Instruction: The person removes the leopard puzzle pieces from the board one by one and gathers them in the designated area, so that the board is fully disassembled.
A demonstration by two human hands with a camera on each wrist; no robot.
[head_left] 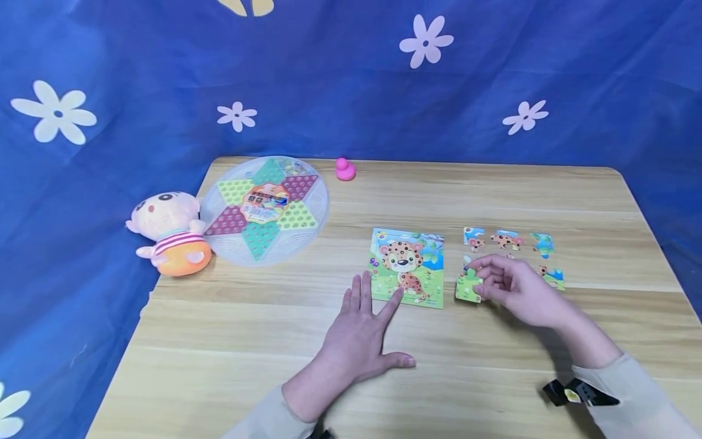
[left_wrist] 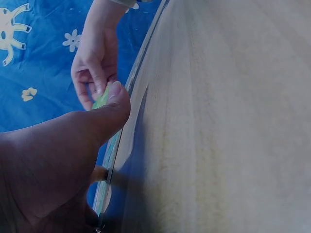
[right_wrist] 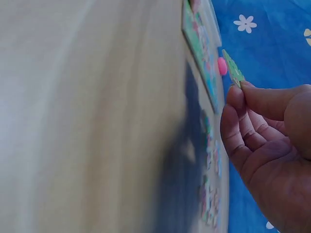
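A square puzzle board [head_left: 433, 280] with a spotted leopard cub picture lies flat on the table. My left hand [head_left: 356, 341] is spread palm down, its straight fingertips at the board's lower left edge and the index finger over its bottom part. To the right, my right hand [head_left: 526, 296] pinches a green puzzle piece [head_left: 467, 288] between thumb and fingers. The right wrist view shows this piece [right_wrist: 233, 67] tilted up above the table. Beyond that hand lie several loose pieces, among them a spotted one [head_left: 507, 239] and a blue-green one [head_left: 543, 245]; the hand partly hides others.
At the left stands a round Chinese checkers board [head_left: 296, 238] with coloured triangles. Against it leans a plush doll [head_left: 181, 259] at the table's left edge. A small pink duck-shaped toy [head_left: 345, 171] sits near the back edge. Blue flowered cloth [head_left: 329, 73] hangs behind the table.
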